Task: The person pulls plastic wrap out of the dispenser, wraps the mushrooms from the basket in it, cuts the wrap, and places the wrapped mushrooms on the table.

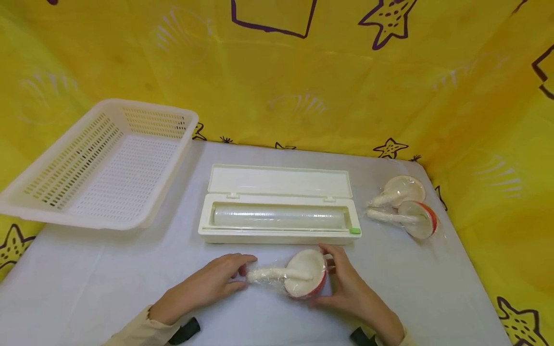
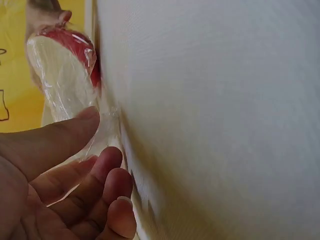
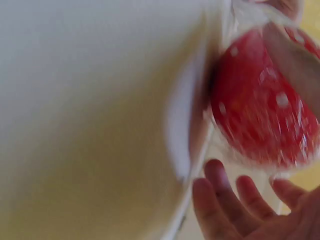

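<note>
A small bowl (image 1: 304, 266), red outside and cream inside, lies tilted on the white table with a pale spoon (image 1: 277, 274) in it. Clear plastic film wraps both. My right hand (image 1: 348, 278) holds the bowl from the right, thumb at its near side and index finger at its far side. In the right wrist view the thumb crosses the red, white-dotted outside, while other fingers (image 3: 215, 200) spread beneath. At the spoon's handle end is my left hand (image 1: 207, 283), its thumb and loosely bent fingers (image 2: 117, 187) around the film's end with a gap between them.
Behind the hands stands an open cling film box (image 1: 279, 239) with a clear roll (image 1: 279, 217) inside. Two similar wrapped bowls with spoons, one with a red rim (image 1: 427, 218), lie at the right. A white plastic basket (image 1: 151, 211) sits at the left. Yellow cloth (image 1: 259, 86) borders the table.
</note>
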`<control>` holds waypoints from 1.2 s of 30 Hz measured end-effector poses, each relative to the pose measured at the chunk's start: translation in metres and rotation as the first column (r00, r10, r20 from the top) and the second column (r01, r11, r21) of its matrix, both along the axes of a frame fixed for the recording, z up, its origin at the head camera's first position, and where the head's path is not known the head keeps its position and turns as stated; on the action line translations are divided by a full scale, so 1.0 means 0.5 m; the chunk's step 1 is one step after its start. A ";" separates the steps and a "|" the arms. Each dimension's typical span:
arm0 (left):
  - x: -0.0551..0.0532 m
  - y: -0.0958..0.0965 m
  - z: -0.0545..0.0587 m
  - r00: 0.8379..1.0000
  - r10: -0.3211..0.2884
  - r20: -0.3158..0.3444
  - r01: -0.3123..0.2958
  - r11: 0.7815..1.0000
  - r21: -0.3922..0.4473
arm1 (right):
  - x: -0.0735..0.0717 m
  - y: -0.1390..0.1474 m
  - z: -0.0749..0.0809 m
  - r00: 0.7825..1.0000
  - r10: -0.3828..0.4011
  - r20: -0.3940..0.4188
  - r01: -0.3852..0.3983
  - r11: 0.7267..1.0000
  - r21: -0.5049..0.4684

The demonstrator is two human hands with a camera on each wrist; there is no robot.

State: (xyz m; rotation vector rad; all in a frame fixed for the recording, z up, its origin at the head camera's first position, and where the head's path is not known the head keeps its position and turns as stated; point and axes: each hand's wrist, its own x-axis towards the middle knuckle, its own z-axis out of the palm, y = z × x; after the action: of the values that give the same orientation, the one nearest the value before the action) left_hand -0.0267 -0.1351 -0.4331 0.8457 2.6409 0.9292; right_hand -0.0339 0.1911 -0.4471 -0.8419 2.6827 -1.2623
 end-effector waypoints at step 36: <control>-0.150 -0.097 0.149 0.855 0.298 -0.424 -0.231 0.952 0.202 | -0.149 0.085 0.170 0.965 -0.168 -0.202 0.186 0.980 0.073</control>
State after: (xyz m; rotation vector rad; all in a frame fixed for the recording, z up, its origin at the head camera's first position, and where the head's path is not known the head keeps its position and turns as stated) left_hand -0.1015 -0.1838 -0.3586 0.8234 3.1897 1.1167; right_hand -0.1084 0.2337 -0.3621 -0.7654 3.0051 -1.1318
